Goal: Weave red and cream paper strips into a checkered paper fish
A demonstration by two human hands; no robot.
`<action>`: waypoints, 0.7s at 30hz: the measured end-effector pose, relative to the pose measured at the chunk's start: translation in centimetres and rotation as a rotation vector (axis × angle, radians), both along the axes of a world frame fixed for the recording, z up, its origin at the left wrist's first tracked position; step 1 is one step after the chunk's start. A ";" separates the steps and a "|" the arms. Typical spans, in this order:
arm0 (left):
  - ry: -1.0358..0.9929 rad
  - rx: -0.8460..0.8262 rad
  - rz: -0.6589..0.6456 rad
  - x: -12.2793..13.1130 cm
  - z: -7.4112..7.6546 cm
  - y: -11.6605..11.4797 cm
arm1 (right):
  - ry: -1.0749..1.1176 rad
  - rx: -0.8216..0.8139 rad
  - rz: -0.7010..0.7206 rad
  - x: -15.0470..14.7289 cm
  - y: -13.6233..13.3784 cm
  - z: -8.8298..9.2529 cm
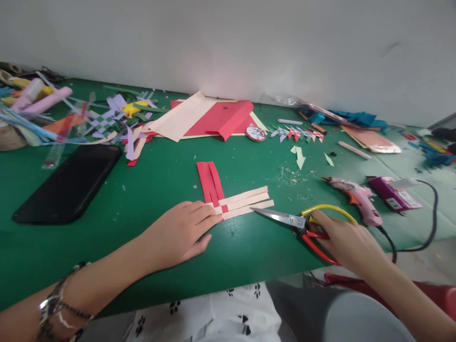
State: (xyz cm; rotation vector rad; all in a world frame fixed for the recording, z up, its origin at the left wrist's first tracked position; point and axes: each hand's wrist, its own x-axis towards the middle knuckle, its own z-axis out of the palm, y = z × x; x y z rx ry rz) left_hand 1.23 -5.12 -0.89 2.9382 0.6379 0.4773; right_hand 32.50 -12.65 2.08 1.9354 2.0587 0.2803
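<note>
My left hand [181, 231] lies on the table with its fingers stretched out, pressing on the near end of the woven paper strips. Red strips [205, 180] point away from me, and cream strips [245, 202] run off to the right; they cross in a small check partly hidden under my fingertips. My right hand [344, 237] is closed round the handles of a pair of scissors [285, 218], one yellow and one red. The blades look together, and their tip is at the lowest cream strip, near its right end.
A black phone [69, 185] lies at left, below a heap of paper strips [107, 118]. Red and cream sheets [213, 118] are at the back. On the right are a pink glue gun [356, 197], a purple box [394, 192] with a cable, and paper scraps [299, 156].
</note>
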 end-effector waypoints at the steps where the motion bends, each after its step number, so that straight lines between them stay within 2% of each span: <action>1: 0.002 0.004 0.000 0.0 0.0 0.0 | -0.005 -0.003 -0.013 0.1 0.0 0.0; 6: 0.009 0.032 -0.008 0.1 0.1 0.1 | -0.013 -0.021 -0.051 0.4 -0.2 0.0; 16: 0.050 0.035 0.002 0.1 0.2 0.0 | -0.010 0.034 -0.026 1.5 -0.6 -0.1; 21: 0.021 0.036 -0.012 0.0 0.2 0.0 | -0.044 -0.013 -0.100 1.5 -0.5 0.4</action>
